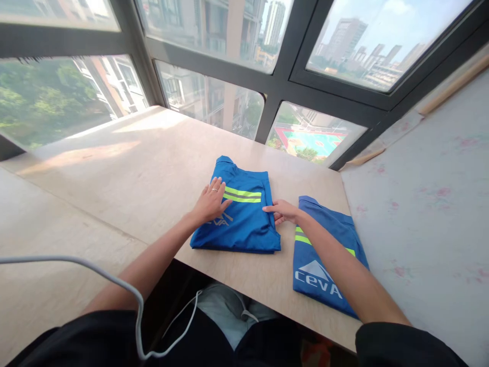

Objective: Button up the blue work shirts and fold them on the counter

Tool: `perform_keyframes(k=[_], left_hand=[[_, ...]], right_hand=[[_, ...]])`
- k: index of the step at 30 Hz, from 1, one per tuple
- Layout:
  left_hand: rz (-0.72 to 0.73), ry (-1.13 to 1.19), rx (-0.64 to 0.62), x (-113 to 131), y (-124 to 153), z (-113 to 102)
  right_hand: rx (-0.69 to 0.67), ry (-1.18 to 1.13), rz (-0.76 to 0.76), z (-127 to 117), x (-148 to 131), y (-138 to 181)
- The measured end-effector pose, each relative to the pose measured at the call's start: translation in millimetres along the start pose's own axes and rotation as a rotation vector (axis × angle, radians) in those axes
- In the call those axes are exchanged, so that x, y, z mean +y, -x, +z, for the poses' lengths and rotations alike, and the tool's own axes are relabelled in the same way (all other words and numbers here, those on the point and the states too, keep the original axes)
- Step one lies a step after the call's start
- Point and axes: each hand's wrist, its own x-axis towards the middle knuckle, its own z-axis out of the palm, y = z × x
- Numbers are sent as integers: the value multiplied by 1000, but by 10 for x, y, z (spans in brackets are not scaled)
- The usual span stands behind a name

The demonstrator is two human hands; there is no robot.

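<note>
A folded blue garment [244,224] with yellow-green reflective stripes lies on the pale wooden table [126,168]. My left hand [211,202] rests flat on its left half, fingers spread, a ring on one finger. My right hand [280,210] touches the garment's right edge with the index finger stretched out and the other fingers curled under. A second folded blue garment [324,275] with white lettering lies to the right, partly under my right forearm.
Large windows with dark frames [275,86] stand behind the table. A pale patterned surface [428,214] lies to the right. A white cable [114,285] crosses my lap at the lower left.
</note>
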Motion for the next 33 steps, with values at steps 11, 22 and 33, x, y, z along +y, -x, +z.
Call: perform_keyframes(k=[11, 22, 33], left_hand=[[-31, -135, -91, -161, -310, 332], [-39, -143, 95, -239, -564, 93], [14, -99, 113, -257, -900, 552]], right_hand=[[-24, 128, -21, 172, 328, 417], [605, 1090, -374, 341, -455, 198], [741, 1077, -589, 682, -484, -1156]])
